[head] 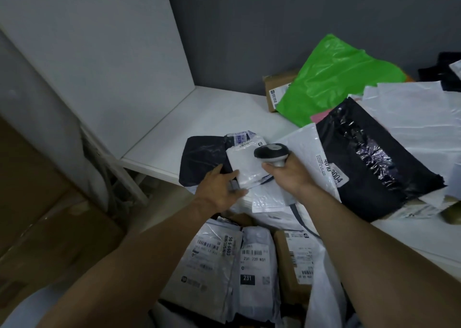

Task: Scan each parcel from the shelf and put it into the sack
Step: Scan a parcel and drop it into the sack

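Head view: nearest, at the bottom edge, the sack (326, 300) stood open below the front of the shelf (199, 118), its white wall rising on the right. Parcels already lay inside it: two white mailers (257, 265) side by side with barcode labels facing up, and a brown carton (287, 270) just to their right. To the left of the sack, lower than the shelf, sat brown cardboard boxes (50, 215).

Both bare forearms reached out over the sack. Beyond it, the left grip (219, 190) was clenched on the near left corner of a small white parcel (247, 170), which sat at the shelf's front edge. The right grip (287, 175) was wrapped around the handle of a scanner (270, 153), whose dark head hung over the parcel's far right corner; whether they touched could not be told.

Under the small parcel lay a black parcel (204, 158) on the left and a large white mailer (309, 153) with a printed label on the right. A black mailer (369, 178) with crinkled glossy tape overlapped that white mailer further right.

Farther back, a green plastic bag (331, 78) lay partly over a brown box (274, 88), with crumpled white bags (411, 108) beside it. A white side panel (99, 53) closed the shelf on the left, and a grey wall (274, 15) stood behind.
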